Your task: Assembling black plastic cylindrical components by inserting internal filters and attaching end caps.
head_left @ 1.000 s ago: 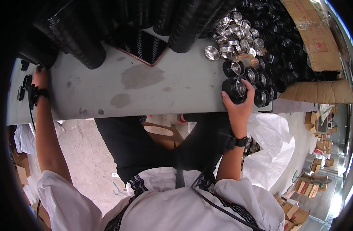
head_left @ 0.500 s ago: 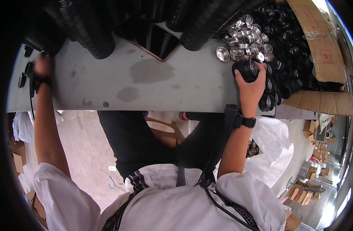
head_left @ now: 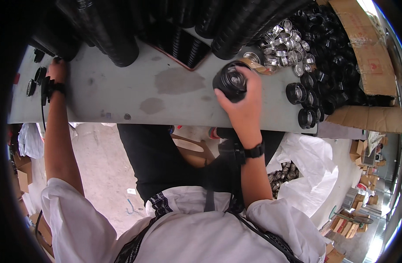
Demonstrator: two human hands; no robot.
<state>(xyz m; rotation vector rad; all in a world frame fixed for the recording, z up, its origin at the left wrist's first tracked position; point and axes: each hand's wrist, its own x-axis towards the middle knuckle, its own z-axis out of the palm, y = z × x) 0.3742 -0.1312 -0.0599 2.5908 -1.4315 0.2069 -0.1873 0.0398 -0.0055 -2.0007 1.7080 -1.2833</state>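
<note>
At the right-centre of the grey table (head_left: pixel 135 83), the right hand (head_left: pixel 246 94) is grasping a black round part (head_left: pixel 229 82) — the thumb is bearing on its near left side, and the fingers are wrapping over its far right side. Silver-coloured metal is showing within the part; motion blur is hiding finer detail. At the far left, the left hand (head_left: pixel 57 70) is reaching near the base of a dark stack (head_left: pixel 56 37); its fingertips are not showing clearly, so its grip cannot be told. Two black rings (head_left: pixel 40 75) are standing just left of this hand. Along the far side, a dark flat slab (head_left: pixel 179 48) with a reddish edge is lying among further stacks. Beyond and right of the held part, a pile of silver rings (head_left: pixel 282 46) is lying behind a tan strip (head_left: pixel 264 69). Farther right, a heap of black pieces (head_left: pixel 330 61) is lying beside a cardboard box (head_left: pixel 367 48) — several silver-lined black rings (head_left: pixel 296 93) are sitting at its near left edge.
</note>
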